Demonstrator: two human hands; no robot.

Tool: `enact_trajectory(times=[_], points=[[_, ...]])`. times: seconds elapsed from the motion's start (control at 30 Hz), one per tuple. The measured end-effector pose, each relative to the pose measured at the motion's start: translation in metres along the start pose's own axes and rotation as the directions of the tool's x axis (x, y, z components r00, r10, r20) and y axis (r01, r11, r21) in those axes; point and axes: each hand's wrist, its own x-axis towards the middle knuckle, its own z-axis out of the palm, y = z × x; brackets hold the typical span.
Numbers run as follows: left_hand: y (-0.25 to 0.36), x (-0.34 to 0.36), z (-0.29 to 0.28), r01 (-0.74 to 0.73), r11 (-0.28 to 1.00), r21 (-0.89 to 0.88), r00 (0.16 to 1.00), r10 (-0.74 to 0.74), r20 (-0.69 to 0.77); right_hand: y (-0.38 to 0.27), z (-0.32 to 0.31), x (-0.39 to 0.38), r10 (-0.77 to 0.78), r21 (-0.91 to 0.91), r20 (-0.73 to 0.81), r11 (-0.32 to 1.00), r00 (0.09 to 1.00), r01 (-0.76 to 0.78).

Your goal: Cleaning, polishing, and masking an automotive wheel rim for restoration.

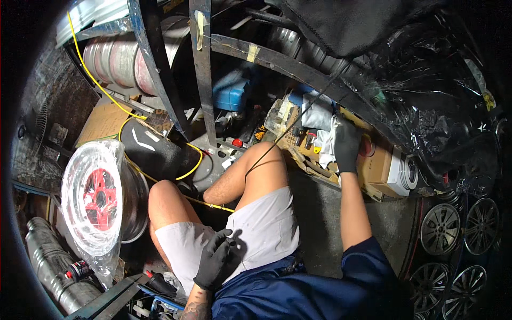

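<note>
My right hand [346, 143], in a black glove, reaches out over an open cardboard box [383, 160]. Its fingers are closed on a crumpled white cloth [326, 140], which hangs beside a pale bundle [317, 111]. Over my lap is my left hand [213, 260], also gloved in black, with its fingers bent together. A small dark piece shows at those fingertips, too small to name. To the left stands a wheel rim [101, 200] with a red centre, wrapped in clear plastic film.
A yellow hose [200, 160] winds across the floor past my knees. Dark metal frame bars [201, 64] rise ahead, with a blue case [231, 92] behind them. Black plastic sheeting [426, 117] covers the far right. Several wheel rims [440, 228] stand at the right.
</note>
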Motion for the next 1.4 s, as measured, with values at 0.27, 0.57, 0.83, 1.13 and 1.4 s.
enact_trajectory(times=[0.27,0.57,0.83,1.13,1.4], points=[[-0.005,-0.008,0.003,0.101,0.903,-0.416,0.993,-0.115,-0.009,0.002,-0.007,-0.013,0.156,0.012,0.261,0.986,0.953,-0.165],[0.023,-0.034,-0.040,0.282,0.418,-0.863,0.924,-0.359,0.128,-0.167,-0.080,-0.043,-0.019,0.377,0.129,0.926,0.991,-0.032],[0.082,-0.073,-0.154,0.023,0.675,-0.737,0.947,-0.252,-0.201,-0.394,-0.123,0.081,-0.626,0.859,0.103,0.448,0.773,0.248],[0.193,-0.052,-0.316,-0.735,0.678,-0.024,0.447,0.457,-0.769,-0.569,0.131,0.117,-0.706,0.878,0.478,0.356,0.523,-0.321],[0.066,-0.009,-0.393,-0.432,0.898,-0.090,0.378,0.090,-0.922,-0.648,0.184,0.080,-0.673,0.136,0.735,0.022,0.086,-0.990]])
